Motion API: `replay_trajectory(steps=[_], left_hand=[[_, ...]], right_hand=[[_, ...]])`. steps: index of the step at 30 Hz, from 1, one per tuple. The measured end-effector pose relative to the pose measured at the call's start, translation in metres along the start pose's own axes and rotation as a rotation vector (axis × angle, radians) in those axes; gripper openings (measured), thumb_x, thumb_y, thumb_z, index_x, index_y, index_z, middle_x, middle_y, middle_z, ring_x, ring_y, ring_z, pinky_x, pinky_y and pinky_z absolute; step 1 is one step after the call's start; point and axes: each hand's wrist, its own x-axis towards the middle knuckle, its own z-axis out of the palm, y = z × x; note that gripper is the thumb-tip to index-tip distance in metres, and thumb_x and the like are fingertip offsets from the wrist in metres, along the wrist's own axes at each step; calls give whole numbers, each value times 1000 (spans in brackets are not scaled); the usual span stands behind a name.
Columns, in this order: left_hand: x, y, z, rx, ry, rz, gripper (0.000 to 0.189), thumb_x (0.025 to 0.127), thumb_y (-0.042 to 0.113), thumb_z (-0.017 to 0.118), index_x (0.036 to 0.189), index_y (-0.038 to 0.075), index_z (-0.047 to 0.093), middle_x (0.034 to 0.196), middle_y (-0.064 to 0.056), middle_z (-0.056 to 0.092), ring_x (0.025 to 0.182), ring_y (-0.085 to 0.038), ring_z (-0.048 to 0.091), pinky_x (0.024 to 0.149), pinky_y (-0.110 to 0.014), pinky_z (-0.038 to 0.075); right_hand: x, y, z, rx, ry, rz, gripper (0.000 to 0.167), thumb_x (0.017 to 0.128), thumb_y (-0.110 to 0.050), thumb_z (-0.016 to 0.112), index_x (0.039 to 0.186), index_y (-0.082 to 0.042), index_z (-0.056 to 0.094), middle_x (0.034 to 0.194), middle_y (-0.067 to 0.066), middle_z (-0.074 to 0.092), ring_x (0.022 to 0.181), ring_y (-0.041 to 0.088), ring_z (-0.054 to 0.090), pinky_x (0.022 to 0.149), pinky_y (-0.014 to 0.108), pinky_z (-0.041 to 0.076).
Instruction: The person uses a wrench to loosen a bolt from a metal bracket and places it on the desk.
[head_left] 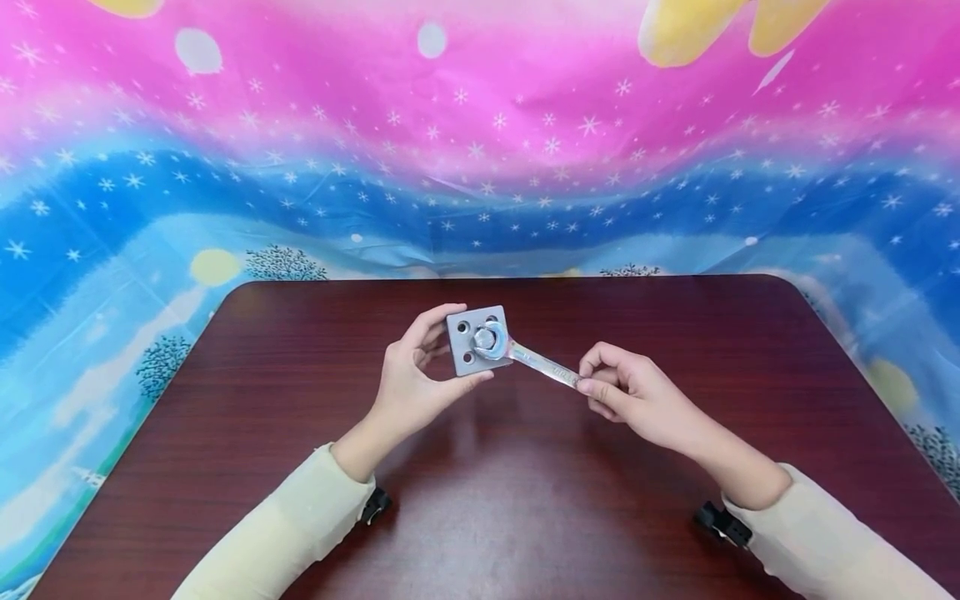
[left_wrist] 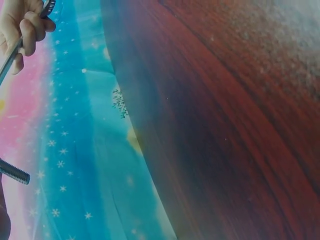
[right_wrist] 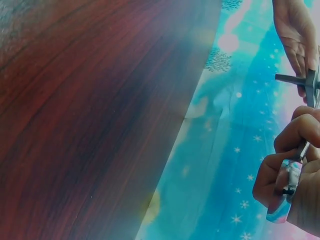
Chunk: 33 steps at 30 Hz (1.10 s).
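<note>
In the head view my left hand grips a grey square plate by its edges, holding it up over the table. Several round holes show in the plate, and a hex bolt head stands out from its face. The open jaw of a shiny wrench sits around that head. My right hand pinches the wrench's handle between thumb and fingers. The bolt's threaded shank sticks out behind the plate in the left wrist view. In the right wrist view, the wrench's other end pokes out past the right hand's curled fingers.
A dark red-brown wooden table with rounded far corners lies beneath both hands. Behind it hangs a pink and blue cloth with snowflakes. Dark wrist cameras are strapped at both cream sleeves.
</note>
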Motion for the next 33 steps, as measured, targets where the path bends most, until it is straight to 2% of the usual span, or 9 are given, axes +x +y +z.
replay_trajectory(steps=[4,8,12,20,24,28,33], left_hand=[[0,2,-3,6,-43,21,79,67,-1,90,136,10,54,118,-11,71,106,-11,67,91,-29,59],[1,4,-9,-2,-137,23,78,67,-1,90,135,11,54,115,-10,72,103,-13,68,90,-32,59],[2,5,-16,-10,-279,-26,78,67,1,90,136,11,54,115,-8,72,101,-13,68,88,-31,60],[1,3,-22,-80,-596,-128,75,70,5,89,135,14,55,117,-7,71,102,-14,69,88,-30,60],[1,0,-20,-138,-748,-186,73,72,6,88,136,14,54,119,-7,70,101,-14,68,90,-31,60],[2,-1,-20,-160,-855,-223,72,73,6,87,136,12,54,120,-7,70,105,-13,67,94,-31,58],[5,-3,-17,-186,-988,-245,70,73,3,86,135,8,54,121,-8,69,106,-11,67,98,-29,56]], right_hand=[[1,2,-2,-2,-5,-3,8,98,-2,58,96,3,52,59,7,46,49,12,37,37,28,27],[3,4,-8,-2,-28,-11,5,97,-1,58,96,1,53,58,8,45,48,13,36,37,28,26],[6,9,-18,-18,-77,-35,6,96,2,59,94,-2,55,58,9,46,49,14,37,38,29,27],[15,15,-35,-134,-200,-43,9,93,-4,66,92,-9,59,58,4,53,53,19,48,48,26,40],[19,14,-39,-190,-266,-49,7,93,-6,67,92,-10,61,58,4,54,55,12,50,52,24,43],[25,12,-42,-226,-325,-50,7,93,-8,68,92,-10,61,60,2,55,58,8,51,56,24,46],[35,9,-42,-259,-374,-4,8,91,-13,72,89,-15,64,62,3,58,59,8,51,55,24,47]])
